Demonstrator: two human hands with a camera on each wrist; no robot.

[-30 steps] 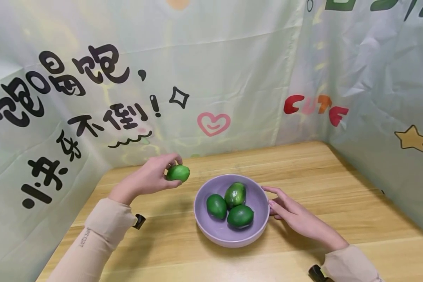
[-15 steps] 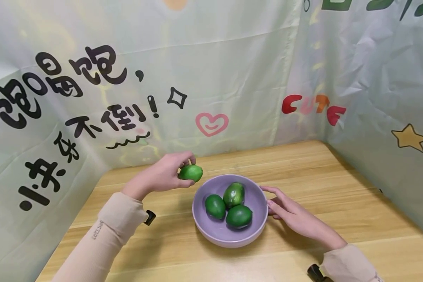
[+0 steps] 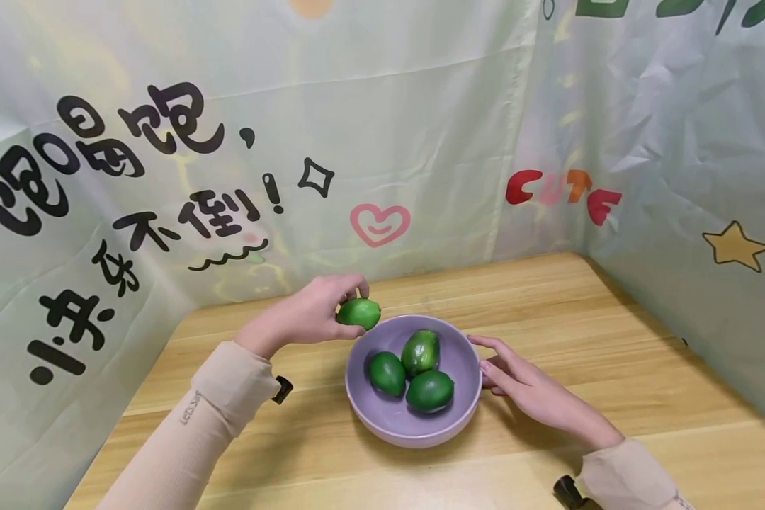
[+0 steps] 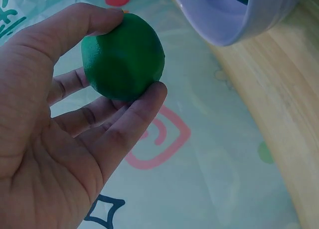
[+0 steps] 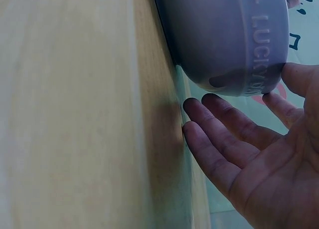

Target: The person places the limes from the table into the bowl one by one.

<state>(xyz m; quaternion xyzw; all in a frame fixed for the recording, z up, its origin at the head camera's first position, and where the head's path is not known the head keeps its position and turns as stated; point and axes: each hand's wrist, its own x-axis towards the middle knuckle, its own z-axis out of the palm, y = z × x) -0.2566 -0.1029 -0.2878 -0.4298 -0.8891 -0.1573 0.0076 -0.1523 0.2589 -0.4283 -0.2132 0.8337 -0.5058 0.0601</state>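
Note:
Between the thumb and fingertips of my left hand (image 3: 319, 312) is a bright green lime (image 3: 360, 313), held above the table at the bowl's upper left rim. The left wrist view shows the same lime (image 4: 123, 57) pinched, with the palm apart from it. A lilac bowl (image 3: 421, 433) stands upright and contains three darker green limes (image 3: 430, 391). My right hand (image 3: 529, 389) touches the bowl's right side with thumb and index finger, both on the outside. In the right wrist view, its other fingers (image 5: 224, 134) extend loosely beside the bowl, which bears raised lettering.
The light wooden table (image 3: 535, 304) runs back to a pale printed cloth (image 3: 433, 156) with black characters, a heart and a star. Cloth also borders the left and right sides. A small black device (image 3: 283, 389) is at the left cuff.
My left hand has carried the lime rightward, from left of the bowl to its upper left rim. The right hand and the limes in the bowl stay put; the view shifts slightly.

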